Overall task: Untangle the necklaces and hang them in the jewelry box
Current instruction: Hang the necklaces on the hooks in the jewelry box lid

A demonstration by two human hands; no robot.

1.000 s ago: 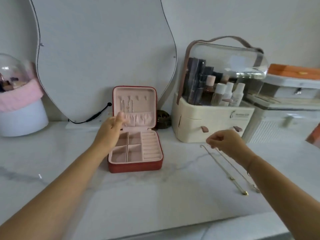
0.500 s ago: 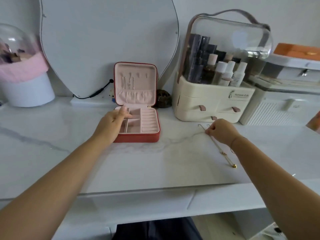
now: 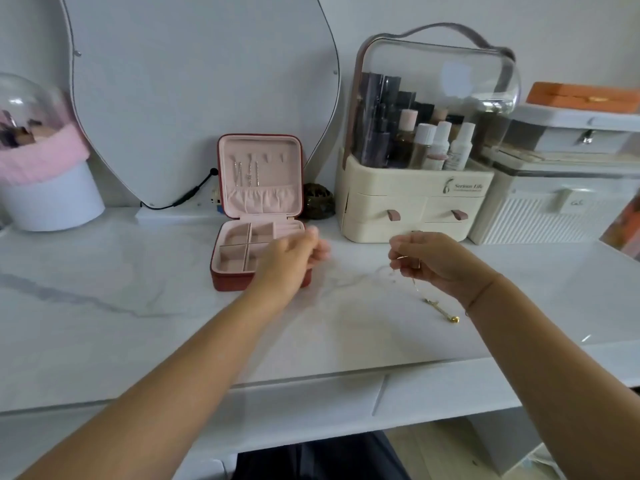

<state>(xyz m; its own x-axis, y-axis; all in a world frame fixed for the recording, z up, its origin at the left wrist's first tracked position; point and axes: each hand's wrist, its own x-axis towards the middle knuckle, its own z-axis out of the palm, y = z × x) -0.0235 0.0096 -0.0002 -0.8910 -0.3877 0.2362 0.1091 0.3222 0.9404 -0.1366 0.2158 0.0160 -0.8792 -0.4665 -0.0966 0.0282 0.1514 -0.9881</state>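
the jewelry box [image 3: 228, 280] sat open on the marble counter [image 3: 104, 306], its lid [image 3: 259, 199] standing upright at the tray's 12 o'clock edge. a few thin chains [image 3: 246, 172] hung from hooks in the lid's upper left, so i judged part of the job was done. the hooks at their 3 o'clock looked bare, though they were small.

the left hand [image 3: 294, 258] hovered over the tray's 4 o'clock corner. it was blurred, its fingers loosely curled and reaching toward 3 o'clock, and i couldn't tell whether they pinched anything.

at its 3 o'clock and apart from it, the right hand [image 3: 429, 261] was raised in front of the cream cosmetics organiser [image 3: 412, 202]. its fingers were curled, pinching the upper end of a gold necklace [image 3: 425, 298].

the necklace ran down from those fingers to the counter. its long axis lay from about 11 o'clock to 5 o'clock, and the bead end pointed to 5 o'clock and rested near the right wrist. a small lump sat partway along it, either a knot or a pendant. a faint pale line between the hands might have been a fine chain or a vein in the marble.

what was left, i reckoned, was to free this necklace and carry it toward 9 o'clock to a spare hook.
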